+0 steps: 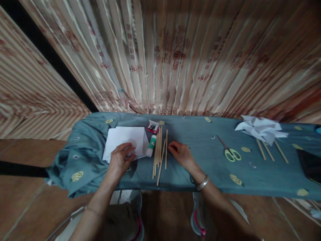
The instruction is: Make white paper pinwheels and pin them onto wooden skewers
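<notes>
1. At the bottom centre of the frame, the person's shoes (196, 217) showed below the near edge of the cloth-covered table (205, 167).
2. The left hand (122, 156), left of centre, lay over the lower right part of the white paper stack (126, 135); its fingers were bent and loosely parted, with a moderate gap between them and the thumb.
3. The right hand (181, 153), just right of centre, had its fingers curled in narrowly; I could not tell whether anything was pinched there. A silver bracelet (202, 183) circled that wrist.
4. Between the hands, at mid-frame, lay the thin wooden sticks (157, 154), most side by side, one slanting, and one nearest the right fingertips; contact there could not be made out.
5. The green-and-white glue stick (151, 145) lay between paper and sticks, and the small red box (153, 127) sat just above it in the frame.
6. Right of centre lay the scissors (228, 149) with pale green handles.
7. Farther right were white paper pinwheels (263, 129), three sticks extending below them.
8. The pleated curtain (173, 67) filled the upper frame.
</notes>
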